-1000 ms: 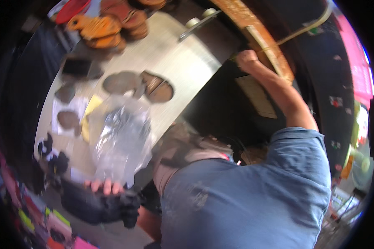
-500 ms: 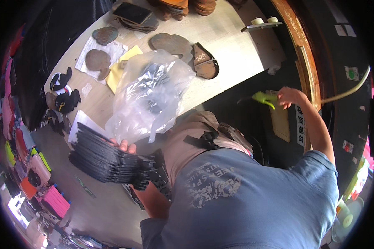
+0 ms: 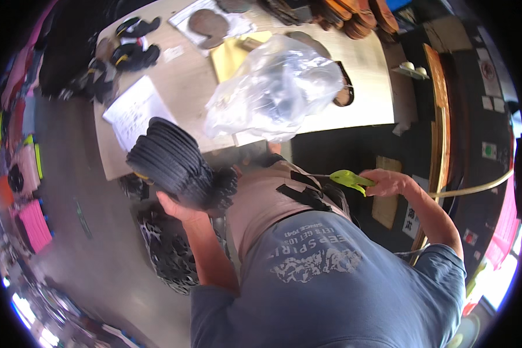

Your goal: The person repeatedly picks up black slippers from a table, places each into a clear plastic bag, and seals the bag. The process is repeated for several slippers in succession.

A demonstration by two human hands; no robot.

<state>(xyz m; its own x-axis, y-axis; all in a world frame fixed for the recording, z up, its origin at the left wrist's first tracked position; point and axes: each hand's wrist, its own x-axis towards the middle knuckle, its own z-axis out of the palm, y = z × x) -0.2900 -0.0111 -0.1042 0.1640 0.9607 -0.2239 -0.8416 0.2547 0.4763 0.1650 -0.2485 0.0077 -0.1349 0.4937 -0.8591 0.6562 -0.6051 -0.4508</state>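
Note:
My left hand (image 3: 182,207) is closed round a thick stack of black flat pieces (image 3: 171,156), their edges fanned into ridges. The stack is held tilted in front of the table's near edge. In my right hand (image 3: 385,182) is a lime-green air blow gun (image 3: 343,177), its thin dark nozzle directed left toward the stack. Between nozzle and stack are my lap and a strap. Below my left forearm lies a heap of black cut-out material with holes (image 3: 177,252). My left fingertips are mostly hidden behind the stack.
On the pale table (image 3: 185,87) lie a clear plastic bag (image 3: 278,87), a written sheet (image 3: 138,113), a yellow envelope (image 3: 225,61) and small black pieces (image 3: 134,56). Brown sole-shaped pieces (image 3: 354,17) stand at the back. A pale hose (image 3: 481,184) curves at right.
The black stack has tipped more upright and moved right, closer to my body. My right hand has brought the blow gun left and lower. The view has shifted, moving the table in the picture.

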